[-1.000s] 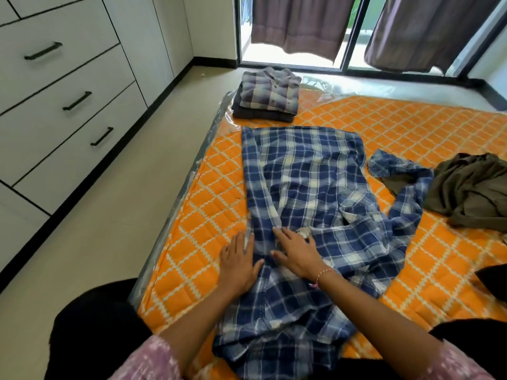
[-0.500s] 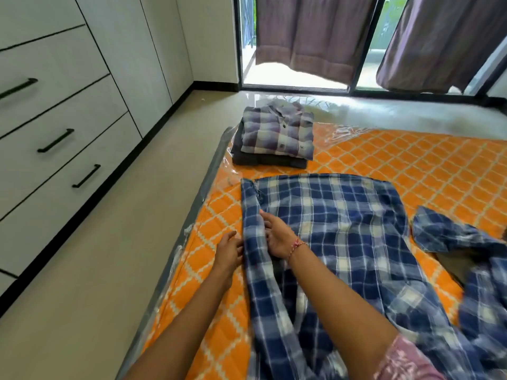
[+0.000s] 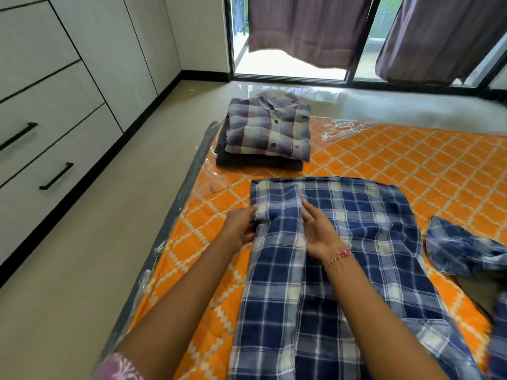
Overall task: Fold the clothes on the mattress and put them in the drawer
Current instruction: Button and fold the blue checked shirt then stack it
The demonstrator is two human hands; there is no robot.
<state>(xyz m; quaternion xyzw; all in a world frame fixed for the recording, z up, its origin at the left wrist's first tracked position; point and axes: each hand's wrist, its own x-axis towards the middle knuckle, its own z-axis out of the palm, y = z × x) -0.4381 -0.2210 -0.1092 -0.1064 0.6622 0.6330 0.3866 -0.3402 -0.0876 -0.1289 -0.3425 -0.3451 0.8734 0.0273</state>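
While two hands (image 3: 277, 229) flatten one shirt (image 3: 343, 242) — two folded (image 3: 267, 133).

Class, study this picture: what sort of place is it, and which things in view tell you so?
Probably a bedroom in a home: an orange quilted mattress lies on the floor, white built-in drawers line the wall, and curtains hang at a glass door.

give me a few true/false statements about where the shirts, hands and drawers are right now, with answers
1. The blue plaid shirt lies spread on the orange mattress. True.
2. The left hand holds the shirt's left edge. True.
3. The folded purple-grey plaid shirt sits inside an open drawer. False: it tops a dark folded garment on the mattress corner.
4. The right hand is lifted clear of the blue shirt. False: it rests on the fabric.
5. The drawers are shut. True.
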